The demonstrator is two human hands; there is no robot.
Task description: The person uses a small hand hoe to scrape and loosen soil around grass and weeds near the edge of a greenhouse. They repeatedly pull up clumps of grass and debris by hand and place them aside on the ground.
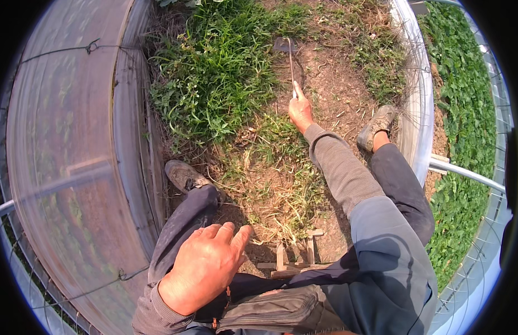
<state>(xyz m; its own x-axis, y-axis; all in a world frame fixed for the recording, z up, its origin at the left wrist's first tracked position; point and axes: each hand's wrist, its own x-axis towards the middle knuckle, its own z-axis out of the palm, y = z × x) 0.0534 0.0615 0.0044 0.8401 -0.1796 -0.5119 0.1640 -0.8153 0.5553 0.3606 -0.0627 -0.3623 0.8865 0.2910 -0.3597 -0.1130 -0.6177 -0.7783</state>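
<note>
My right hand grips the pale handle of a short hand hoe, its arm stretched forward. The hoe's thin metal neck runs up to a flat dark blade, which lies at the soil beside the edge of the green weeds. Bare, dry ground spreads to the right of the tool. Back upward, my left hand hovers in front of my left knee with loosely bent fingers; nothing shows in it. Pulled, wilting grass lies scattered between my feet.
Plastic-film greenhouse walls flank the strip on the left and right. Cords and a metal pipe cross them. Leafy crops grow beyond the right side. A low wooden stool is beneath me, and a waist bag rests at my lap.
</note>
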